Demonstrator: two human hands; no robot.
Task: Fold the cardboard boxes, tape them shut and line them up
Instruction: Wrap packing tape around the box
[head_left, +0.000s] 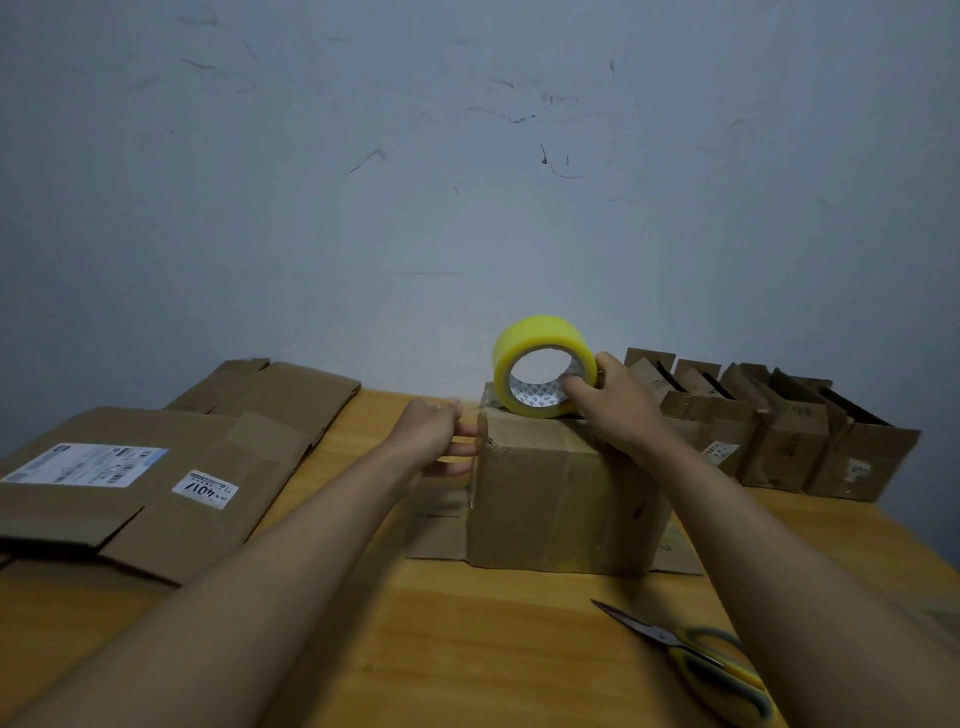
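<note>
A folded cardboard box (550, 499) stands upright in the middle of the wooden table (457, 649). On its top rests a yellow roll of tape (543, 364), standing on edge, and my right hand (615, 402) grips it with fingers inside the core. My left hand (439, 436) presses its fingertips flat against the box's upper left side, where a clear strip of tape runs down. A row of several folded boxes (779, 436) stands at the right along the wall.
Flattened cardboard boxes (171, 467) with white labels lie stacked at the left. Yellow-handled scissors (696, 660) lie near the front right. A grey wall rises behind the table. Loose box flaps lie flat around the base of the middle box.
</note>
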